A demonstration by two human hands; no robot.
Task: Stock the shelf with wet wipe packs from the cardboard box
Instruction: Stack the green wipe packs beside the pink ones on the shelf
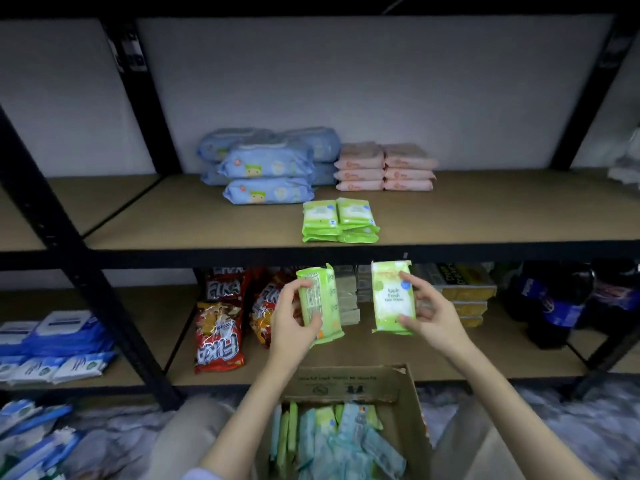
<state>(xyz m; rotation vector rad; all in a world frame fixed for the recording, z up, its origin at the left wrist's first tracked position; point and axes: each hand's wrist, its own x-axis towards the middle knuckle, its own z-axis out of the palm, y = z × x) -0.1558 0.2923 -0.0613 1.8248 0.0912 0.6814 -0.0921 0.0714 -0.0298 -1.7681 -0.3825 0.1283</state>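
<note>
- the left hand (298,318) is gripping a green wet wipe pack (320,301) upright, fingers curled over its top edge and thumb along its lower side, with the printed back label facing the camera.
- the right hand (427,311) is pinching a second green pack (393,296) between fingertips at its upper right and thumb at its lower right; its front, reading "apple fresh", is facing the camera.
- both packs are being held apart from each other, in front of the lower shelf and just below the front edge of the upper shelf (173,230).
- on that upper shelf a small stack of green packs (339,220) is sitting near the front edge, two side by side on top.
- behind it, blue wipe packs (266,168) are lying stacked at the left, and pink packs (384,168) are lying in two stacks just beside them at the right.
- the cardboard box (346,384) is standing open below the forearms, with green and pale blue packs (332,441) standing and leaning inside.
- red snack bags (218,337) are lying on the lower shelf, left of the left hand.
- blue and white packs (59,344) are sitting on the neighbouring shelf bay at far left.
</note>
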